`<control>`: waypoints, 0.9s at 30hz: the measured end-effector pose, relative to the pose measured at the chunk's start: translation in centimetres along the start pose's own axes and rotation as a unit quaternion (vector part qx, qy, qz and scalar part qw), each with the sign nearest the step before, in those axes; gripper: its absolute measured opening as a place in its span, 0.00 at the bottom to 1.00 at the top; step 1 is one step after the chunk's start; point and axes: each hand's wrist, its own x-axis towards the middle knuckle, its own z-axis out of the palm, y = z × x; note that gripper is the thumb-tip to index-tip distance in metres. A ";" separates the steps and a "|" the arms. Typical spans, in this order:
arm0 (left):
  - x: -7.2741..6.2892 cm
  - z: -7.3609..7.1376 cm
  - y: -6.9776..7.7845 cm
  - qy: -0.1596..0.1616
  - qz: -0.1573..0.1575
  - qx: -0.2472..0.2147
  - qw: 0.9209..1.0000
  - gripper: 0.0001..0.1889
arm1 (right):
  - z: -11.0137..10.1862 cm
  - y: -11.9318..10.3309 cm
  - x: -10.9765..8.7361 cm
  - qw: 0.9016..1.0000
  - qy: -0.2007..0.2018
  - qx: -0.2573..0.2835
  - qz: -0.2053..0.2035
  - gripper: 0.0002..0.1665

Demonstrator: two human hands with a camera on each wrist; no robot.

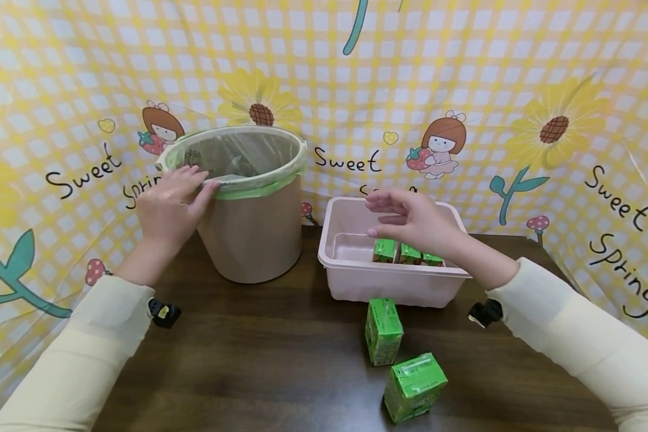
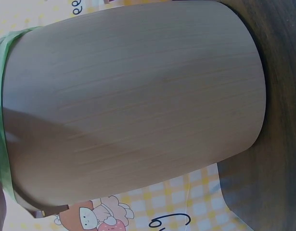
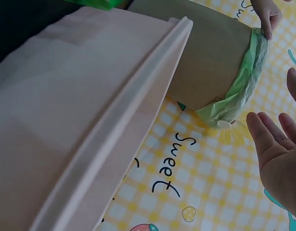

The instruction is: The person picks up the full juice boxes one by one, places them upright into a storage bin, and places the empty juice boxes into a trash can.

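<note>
Presently: right hand [image 1: 418, 222], empty and relaxed, above pink tub [image 1: 394, 289]; three green cartons [image 1: 384, 251] visible inside; two further cartons [image 1: 384, 333] stand on table [image 1: 248, 360]; left hand [image 1: 167, 207] touches bin [image 1: 254, 240] top, grip indeterminable.

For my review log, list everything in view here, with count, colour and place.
Bin: one, tan, left rear of the table
Rim ring: one, cream, around the bin's mouth
Liner: one, translucent green, inside the bin and folded over its edge
Basin: one, pale pink, right of the bin
Cartons in the basin: at least three, green; others may be hidden
Cartons on the table: two, green, in front of the basin
Table: one, dark brown, underneath
Backdrop: yellow-and-white check with prints, behind and at both sides; number of pieces unclear
Wrist cameras: two, black, by the cuffs
Sleeves: two, cream, both forearms
Left grip: one, bare hand, at the bin's rim
Right grip: one, bare hand, above the basin
</note>
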 end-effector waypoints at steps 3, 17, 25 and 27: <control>0.0 0.0 0.1 -0.001 -0.003 -0.006 1.000 0.20 | -0.1 0.4 -1.0 1.000 0.005 -0.011 -0.006 0.30; -0.2 0.1 -0.2 -0.007 -0.001 -0.002 1.000 0.22 | 0.2 2.3 -5.2 0.999 -0.001 0.001 -0.047 0.28; -0.1 0.0 -0.2 -0.010 0.009 0.005 1.000 0.23 | 0.6 2.8 -7.7 0.999 -0.011 0.013 -0.035 0.27; -0.1 0.0 -0.2 -0.011 0.009 0.005 1.000 0.23 | 0.7 3.0 -8.3 0.999 -0.017 0.019 -0.039 0.27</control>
